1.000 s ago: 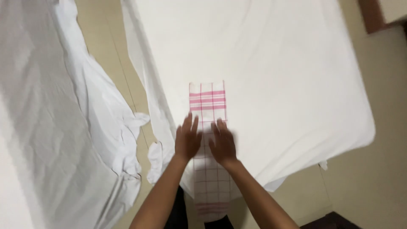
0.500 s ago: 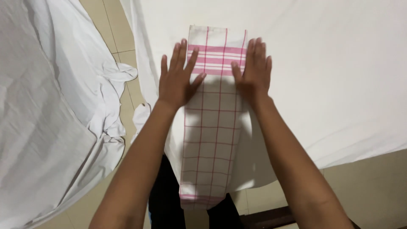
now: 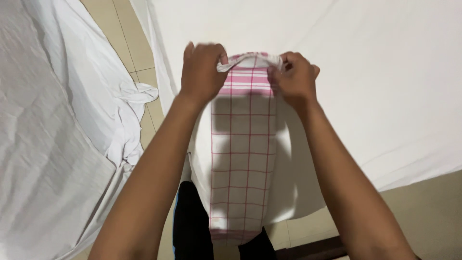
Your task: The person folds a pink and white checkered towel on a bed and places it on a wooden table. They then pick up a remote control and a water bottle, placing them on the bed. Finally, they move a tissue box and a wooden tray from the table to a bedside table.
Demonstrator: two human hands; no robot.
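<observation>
Pink-checked towel (image 3: pixel 244 144) lying lengthwise on white-sheeted bed (image 3: pixel 375 86), near end hanging over edge. Left hand (image 3: pixel 202 72) and right hand (image 3: pixel 294 79) each pinching far corners, lifted. Long fold apparently done; crosswise fold seemingly just starting.

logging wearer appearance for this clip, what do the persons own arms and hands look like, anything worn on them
Both arms are bare from the frame's lower edge to the wrist: no sleeves, gloves, watch or bracelet show. The left hand and right hand show no rings on the fingers in view. Fingernails are too small to judge.
</observation>
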